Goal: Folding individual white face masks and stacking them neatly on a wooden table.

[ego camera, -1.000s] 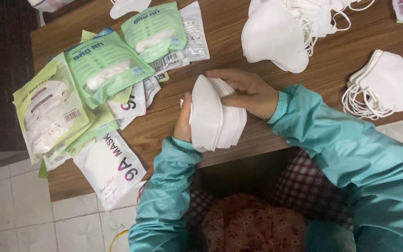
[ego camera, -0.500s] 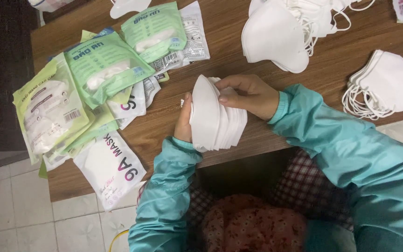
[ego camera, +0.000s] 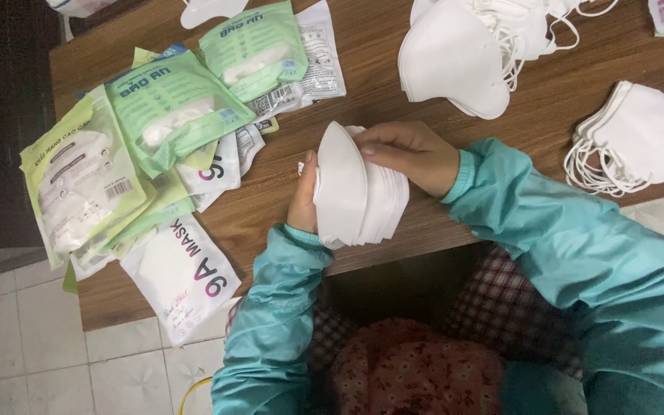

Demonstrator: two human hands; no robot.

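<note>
A stack of white folded masks (ego camera: 359, 188) stands on edge between the two hands, just above the near edge of the wooden desk (ego camera: 286, 207). The left hand (ego camera: 303, 196) presses flat against the stack's outer face, fingers pointing away from the body, thumb hidden behind the masks. The right hand (ego camera: 413, 154) curls over the top of the stack from the other side, fingertips pinching the upper edges of the masks. Both hands are clasped on the stack, each sleeved in teal.

Beyond the left hand, further out to that side, lies a spread of flat mask packets: a green packet (ego camera: 174, 111) overlapping a pale yellow-green packet (ego camera: 78, 180), another green packet (ego camera: 259, 46) further away, and a white packet (ego camera: 182, 277) with dark lettering lying close to the desk's near edge.

Beyond the right hand, away from the body, sits a heap of loose white masks (ego camera: 463, 54) with tangled ear loops. Out to the right hand's far side rests a smaller pile of white masks (ego camera: 639, 138), its loops trailing toward the desk edge. Below the desk, a pale tiled floor (ego camera: 40, 353) shows.
</note>
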